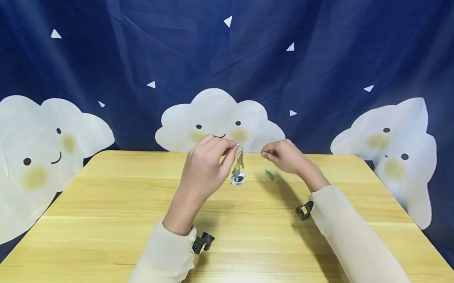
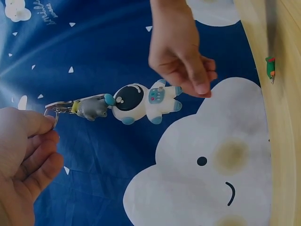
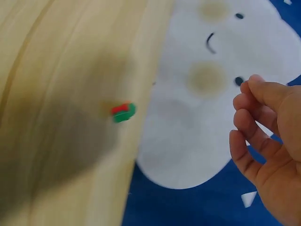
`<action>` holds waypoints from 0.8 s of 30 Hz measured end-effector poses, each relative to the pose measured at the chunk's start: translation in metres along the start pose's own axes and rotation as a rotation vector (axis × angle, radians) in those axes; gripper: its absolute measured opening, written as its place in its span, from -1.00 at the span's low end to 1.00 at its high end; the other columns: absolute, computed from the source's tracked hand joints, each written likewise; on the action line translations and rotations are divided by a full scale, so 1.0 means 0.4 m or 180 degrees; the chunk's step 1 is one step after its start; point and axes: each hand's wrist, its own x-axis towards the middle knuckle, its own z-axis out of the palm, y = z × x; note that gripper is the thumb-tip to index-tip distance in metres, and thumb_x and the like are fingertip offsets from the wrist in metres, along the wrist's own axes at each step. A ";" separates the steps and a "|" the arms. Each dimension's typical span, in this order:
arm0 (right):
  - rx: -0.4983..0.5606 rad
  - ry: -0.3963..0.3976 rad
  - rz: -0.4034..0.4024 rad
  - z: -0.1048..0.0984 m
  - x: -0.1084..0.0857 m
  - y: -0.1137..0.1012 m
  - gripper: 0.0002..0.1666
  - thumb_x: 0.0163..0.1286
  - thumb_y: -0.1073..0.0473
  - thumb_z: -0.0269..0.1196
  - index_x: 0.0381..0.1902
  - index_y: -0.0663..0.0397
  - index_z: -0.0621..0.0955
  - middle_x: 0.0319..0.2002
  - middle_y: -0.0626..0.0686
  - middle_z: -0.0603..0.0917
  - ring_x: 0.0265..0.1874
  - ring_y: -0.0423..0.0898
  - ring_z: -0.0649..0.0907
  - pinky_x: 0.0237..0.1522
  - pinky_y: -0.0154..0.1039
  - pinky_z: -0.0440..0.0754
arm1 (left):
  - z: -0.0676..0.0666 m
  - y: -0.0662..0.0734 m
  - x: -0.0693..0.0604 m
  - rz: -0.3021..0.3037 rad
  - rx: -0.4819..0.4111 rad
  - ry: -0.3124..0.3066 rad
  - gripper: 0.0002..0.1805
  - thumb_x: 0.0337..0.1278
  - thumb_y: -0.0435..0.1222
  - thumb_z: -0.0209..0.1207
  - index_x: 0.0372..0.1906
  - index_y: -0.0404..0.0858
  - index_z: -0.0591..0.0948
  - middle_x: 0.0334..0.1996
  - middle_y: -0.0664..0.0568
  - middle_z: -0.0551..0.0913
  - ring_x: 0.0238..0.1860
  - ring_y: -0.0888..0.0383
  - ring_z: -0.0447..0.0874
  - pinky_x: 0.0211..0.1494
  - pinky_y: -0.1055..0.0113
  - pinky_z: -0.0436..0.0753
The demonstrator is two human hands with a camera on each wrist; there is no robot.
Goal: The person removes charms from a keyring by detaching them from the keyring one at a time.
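My left hand (image 1: 209, 165) pinches a metal key ring (image 2: 51, 117) between thumb and forefinger, holding it up above the table. From the ring hang a key (image 2: 61, 104), a small grey animal figure (image 2: 92, 108) and a white astronaut charm (image 2: 153, 101) with a dark visor and blue patches. To the right, my right hand (image 1: 286, 155) is raised beside the hanging bunch, apart from it. Its fingers are curled with the thumb tip against the forefinger, and nothing shows between them. A small green and red charm (image 3: 124, 112) lies on the table below the right hand.
The wooden table (image 1: 110, 239) spreads beneath both arms. Behind its far edge hangs a dark blue curtain (image 1: 187, 38) printed with white clouds and triangles. Each wrist carries a small black camera, one at the left cuff (image 1: 203, 242) and one at the right cuff (image 1: 305, 210).
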 end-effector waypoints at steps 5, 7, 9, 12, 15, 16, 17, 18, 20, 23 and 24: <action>-0.0118 0.0118 -0.0262 -0.027 -0.007 -0.055 -0.89 0.44 0.25 0.32 -0.26 0.12 0.78 -0.53 -0.09 0.65 -0.56 -0.18 0.49 -0.39 -0.18 0.53 | 0.001 -0.001 -0.002 -0.0010 -0.0005 -0.0012 -0.94 0.26 -0.43 0.31 -0.23 -0.32 0.76 -0.34 -0.02 0.78 -0.34 0.10 0.65 -0.28 0.30 0.62; -0.0147 0.0171 -0.0348 -0.037 -0.010 -0.075 -0.90 0.44 0.25 0.33 -0.25 0.10 0.78 -0.51 -0.10 0.66 -0.55 -0.19 0.51 -0.39 -0.20 0.53 | 0.001 -0.001 -0.003 -0.0020 -0.0010 -0.0035 -0.94 0.27 -0.43 0.30 -0.23 -0.31 0.76 -0.33 -0.01 0.78 -0.32 0.10 0.66 -0.28 0.30 0.63; -0.0166 0.0225 -0.0415 -0.047 -0.013 -0.095 -0.91 0.44 0.24 0.33 -0.24 0.09 0.78 -0.50 -0.11 0.67 -0.52 -0.19 0.54 -0.38 -0.21 0.55 | 0.002 -0.002 -0.003 -0.0038 -0.0011 -0.0078 -0.94 0.28 -0.42 0.30 -0.23 -0.31 0.76 -0.33 -0.01 0.78 -0.31 0.11 0.66 -0.28 0.30 0.63; -0.0162 0.0323 -0.0539 -0.060 -0.021 -0.126 -0.91 0.44 0.23 0.34 -0.21 0.10 0.78 -0.47 -0.11 0.69 -0.47 -0.19 0.58 -0.36 -0.23 0.57 | 0.003 -0.003 -0.003 -0.0069 -0.0005 -0.0156 -0.94 0.29 -0.41 0.29 -0.23 -0.30 0.75 -0.32 0.01 0.78 -0.29 0.11 0.67 -0.26 0.30 0.64; -0.0116 0.0471 -0.0703 -0.071 -0.030 -0.157 -0.90 0.44 0.23 0.34 -0.20 0.11 0.77 -0.45 -0.10 0.69 -0.45 -0.20 0.58 -0.36 -0.22 0.58 | 0.003 -0.003 -0.003 -0.0108 0.0000 -0.0251 -0.94 0.29 -0.41 0.28 -0.24 -0.29 0.75 -0.30 0.01 0.79 -0.26 0.10 0.69 -0.22 0.28 0.65; -0.0100 0.0528 -0.0762 -0.074 -0.033 -0.167 -0.91 0.44 0.23 0.34 -0.20 0.11 0.77 -0.45 -0.11 0.69 -0.45 -0.20 0.58 -0.36 -0.21 0.58 | 0.003 -0.003 -0.003 -0.0122 0.0004 -0.0285 -0.94 0.29 -0.41 0.28 -0.24 -0.29 0.74 -0.29 0.01 0.79 -0.25 0.09 0.70 -0.20 0.27 0.66; -0.0079 0.0586 -0.0811 -0.077 -0.037 -0.177 -0.91 0.44 0.23 0.34 -0.20 0.11 0.77 -0.44 -0.11 0.69 -0.44 -0.20 0.58 -0.37 -0.20 0.58 | 0.003 -0.003 -0.003 -0.0136 0.0004 -0.0321 -0.94 0.29 -0.41 0.28 -0.24 -0.29 0.74 -0.29 0.00 0.79 -0.24 0.08 0.70 -0.19 0.26 0.67; -0.0051 0.0640 -0.0859 -0.079 -0.041 -0.186 -0.91 0.43 0.23 0.34 -0.20 0.11 0.76 -0.43 -0.11 0.70 -0.43 -0.20 0.59 -0.36 -0.19 0.60 | 0.002 -0.003 -0.003 -0.0152 0.0009 -0.0358 -0.94 0.29 -0.41 0.28 -0.24 -0.29 0.74 -0.28 0.00 0.79 -0.23 0.07 0.71 -0.17 0.25 0.68; 0.0029 0.0735 -0.0935 -0.082 -0.047 -0.204 -0.92 0.43 0.24 0.35 -0.20 0.10 0.76 -0.41 -0.12 0.70 -0.39 -0.21 0.61 -0.33 -0.19 0.63 | 0.002 -0.001 -0.002 -0.0179 0.0023 -0.0430 -0.94 0.29 -0.41 0.27 -0.24 -0.29 0.74 -0.27 -0.01 0.79 -0.21 0.06 0.71 -0.15 0.23 0.69; 0.0157 0.0837 -0.1002 -0.082 -0.054 -0.226 -0.92 0.42 0.24 0.35 -0.18 0.09 0.77 -0.38 -0.12 0.72 -0.36 -0.23 0.63 -0.31 -0.23 0.66 | 0.001 0.001 -0.002 -0.0227 0.0059 -0.0516 -0.93 0.30 -0.41 0.27 -0.24 -0.29 0.75 -0.27 -0.01 0.79 -0.18 0.06 0.72 -0.12 0.23 0.70; 0.0199 0.0867 -0.1010 -0.081 -0.055 -0.232 -0.91 0.41 0.24 0.36 -0.18 0.09 0.77 -0.37 -0.12 0.73 -0.36 -0.24 0.63 -0.31 -0.25 0.65 | 0.000 0.001 -0.001 -0.0240 0.0072 -0.0538 -0.94 0.31 -0.40 0.27 -0.24 -0.28 0.75 -0.27 0.00 0.80 -0.17 0.06 0.72 -0.11 0.23 0.70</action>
